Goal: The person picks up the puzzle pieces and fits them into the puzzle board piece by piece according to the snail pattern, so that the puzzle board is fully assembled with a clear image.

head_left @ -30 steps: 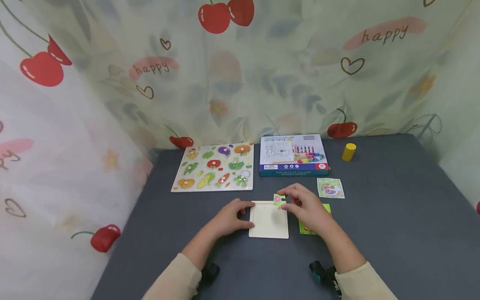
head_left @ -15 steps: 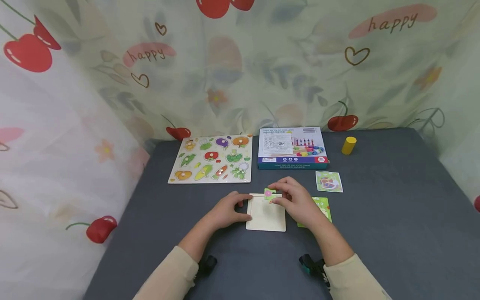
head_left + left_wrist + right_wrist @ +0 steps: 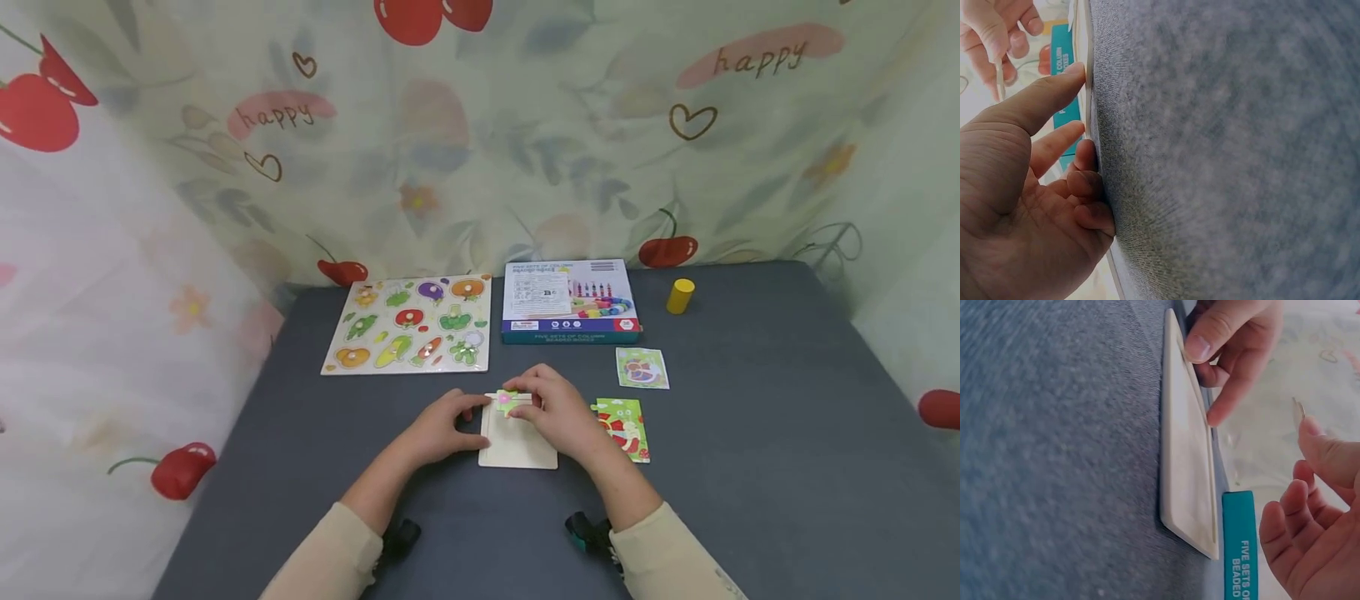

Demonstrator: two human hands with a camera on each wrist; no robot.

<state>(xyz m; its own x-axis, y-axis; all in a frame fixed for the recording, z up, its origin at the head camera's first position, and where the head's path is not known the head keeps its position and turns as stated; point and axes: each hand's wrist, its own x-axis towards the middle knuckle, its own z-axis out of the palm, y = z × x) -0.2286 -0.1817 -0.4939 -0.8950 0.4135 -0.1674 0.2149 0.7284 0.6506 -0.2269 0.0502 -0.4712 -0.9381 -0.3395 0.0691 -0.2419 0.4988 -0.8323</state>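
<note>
A square pale wooden puzzle tray (image 3: 517,448) lies flat on the dark table. My left hand (image 3: 435,429) steadies its left side, thumb and index finger extended onto the rim; the other fingers are curled beneath in the left wrist view. Between thumb and index finger my right hand (image 3: 558,417) pinches a small green puzzle piece (image 3: 504,401) with a pink flower, over the tray's upper left part. In the right wrist view the puzzle piece (image 3: 1298,412) appears edge-on, raised above the tray (image 3: 1185,456). Right of the tray, joined green-and-red puzzle pieces (image 3: 628,429) lie partly behind my right wrist.
Behind the tray are a vegetable peg board (image 3: 408,333) and a flat bead-set box (image 3: 572,302). A yellow cylinder (image 3: 680,297) stands at the back right. Nearer lies a small picture card (image 3: 642,368). A printed curtain (image 3: 480,150) hangs behind the table.
My right hand has carried the puzzle piece leftward across the tray's top edge, from its right corner toward the left. My left hand stays at the tray's left side. The head view has shifted slightly.
</note>
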